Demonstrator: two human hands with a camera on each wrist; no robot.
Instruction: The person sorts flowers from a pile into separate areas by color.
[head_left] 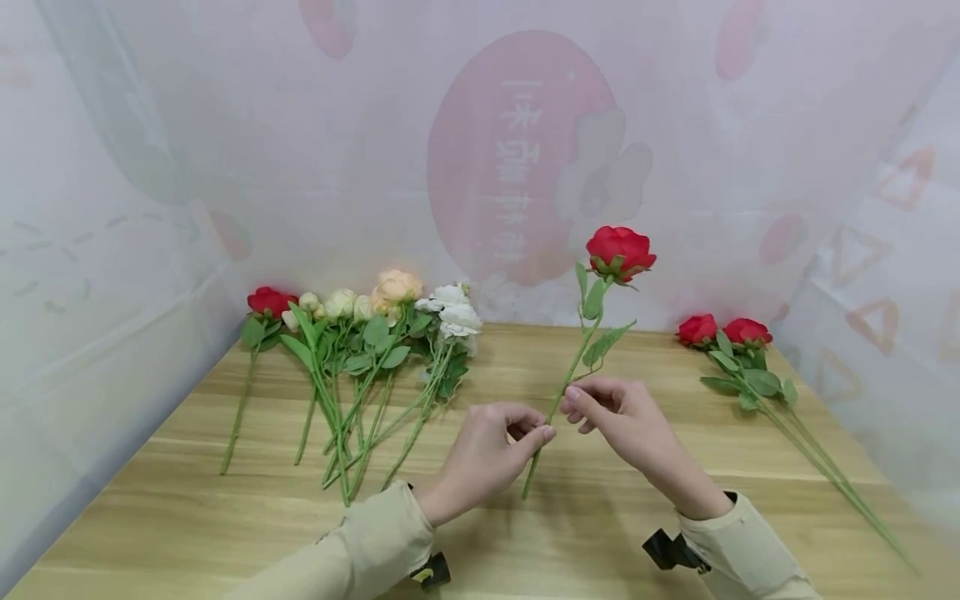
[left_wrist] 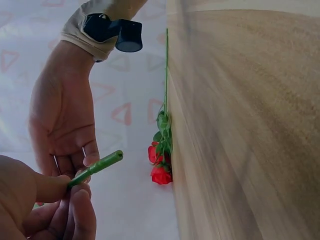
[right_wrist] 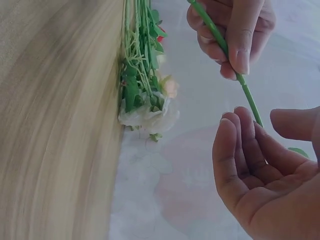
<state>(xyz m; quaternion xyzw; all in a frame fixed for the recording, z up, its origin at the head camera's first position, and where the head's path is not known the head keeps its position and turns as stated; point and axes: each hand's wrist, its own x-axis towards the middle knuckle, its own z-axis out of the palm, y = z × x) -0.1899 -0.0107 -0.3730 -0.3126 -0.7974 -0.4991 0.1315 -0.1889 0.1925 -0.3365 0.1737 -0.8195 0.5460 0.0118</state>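
Note:
My left hand (head_left: pixel 491 446) pinches the green stem of a red rose (head_left: pixel 621 252) between thumb and fingers, low down. The rose stands tilted, bloom up and to the right, above the wooden table. The cut end of the stem (left_wrist: pixel 107 162) pokes out past the left fingertips in the left wrist view. Just above that grip, my right hand (head_left: pixel 630 425) is close beside the stem. Its fingers are loosely bent and its thumb (right_wrist: pixel 295 124) stands apart from them, with the stem passing at the index finger in the right wrist view.
Left on the table (head_left: pixel 480 542) lie several flowers: a red rose (head_left: pixel 270 302), cream blooms (head_left: pixel 339 303), a peach bloom (head_left: pixel 397 286) and white blooms (head_left: pixel 456 315), their stems crossing. Two red roses (head_left: pixel 723 329) lie at the right. Printed cloth walls (head_left: pixel 360 167) enclose the table's back and sides.

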